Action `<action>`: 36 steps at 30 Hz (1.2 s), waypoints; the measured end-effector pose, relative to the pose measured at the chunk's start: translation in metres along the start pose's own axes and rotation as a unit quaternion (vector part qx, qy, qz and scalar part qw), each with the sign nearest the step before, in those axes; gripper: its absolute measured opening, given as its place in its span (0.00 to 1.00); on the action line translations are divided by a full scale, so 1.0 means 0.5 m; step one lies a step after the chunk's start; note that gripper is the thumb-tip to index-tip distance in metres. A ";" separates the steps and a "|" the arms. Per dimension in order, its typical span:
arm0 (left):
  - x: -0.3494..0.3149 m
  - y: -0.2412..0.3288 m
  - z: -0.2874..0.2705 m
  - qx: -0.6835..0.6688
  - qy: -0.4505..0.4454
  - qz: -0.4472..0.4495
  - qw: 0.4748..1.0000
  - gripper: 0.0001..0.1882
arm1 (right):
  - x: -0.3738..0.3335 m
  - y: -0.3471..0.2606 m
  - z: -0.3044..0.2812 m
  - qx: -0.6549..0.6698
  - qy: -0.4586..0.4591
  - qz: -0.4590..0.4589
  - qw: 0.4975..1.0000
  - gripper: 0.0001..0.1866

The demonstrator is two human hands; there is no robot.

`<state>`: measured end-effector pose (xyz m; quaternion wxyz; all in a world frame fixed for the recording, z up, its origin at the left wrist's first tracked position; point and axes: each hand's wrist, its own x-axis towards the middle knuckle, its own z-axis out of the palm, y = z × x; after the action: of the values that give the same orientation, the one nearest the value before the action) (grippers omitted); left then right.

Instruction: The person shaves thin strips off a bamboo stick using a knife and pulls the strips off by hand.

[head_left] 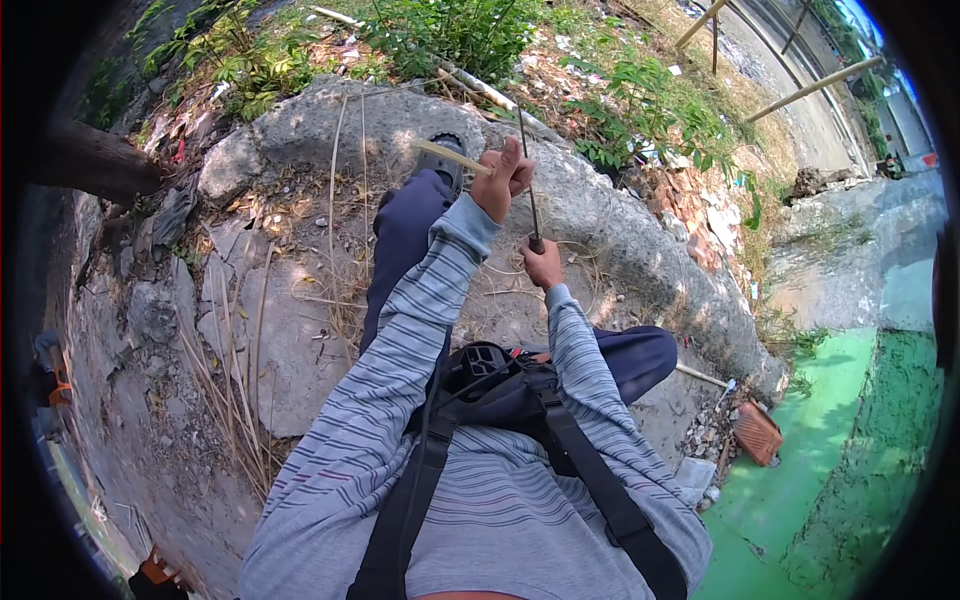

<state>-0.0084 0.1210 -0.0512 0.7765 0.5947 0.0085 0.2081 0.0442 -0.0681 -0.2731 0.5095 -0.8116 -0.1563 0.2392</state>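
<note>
Above concrete (305,385): knife (533,212), seemingly, in right hand (543,264); pale strip (449,156) in left hand (500,182).

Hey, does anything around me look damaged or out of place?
Yes. The slab on your left looks damaged: it's cracked into uneven pieces. Broken reddish rubble also lies scattered beyond the ledge to your right.

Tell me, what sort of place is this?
Outdoors, perhaps a rough yard: there's a leafy bush, a rugged ledge and a green floor in sunlight.
</note>
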 end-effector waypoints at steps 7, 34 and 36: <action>0.002 -0.010 0.009 -0.002 -0.005 -0.004 1.000 0.40 | 0.030 0.096 -0.042 0.077 0.010 0.251 0.965 0.09; 0.011 -0.012 0.014 0.014 0.009 0.004 1.000 0.41 | -0.066 0.225 -0.077 0.140 -0.010 0.350 0.926 0.10; 0.008 -0.015 0.010 0.006 0.013 0.007 1.000 0.41 | -0.081 0.224 -0.076 0.092 0.009 0.313 0.945 0.09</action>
<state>-0.0011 0.1162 -0.0561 0.7712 0.5966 0.0157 0.2217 0.0321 -0.1653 -0.3510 0.4827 -0.7712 0.1332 0.3931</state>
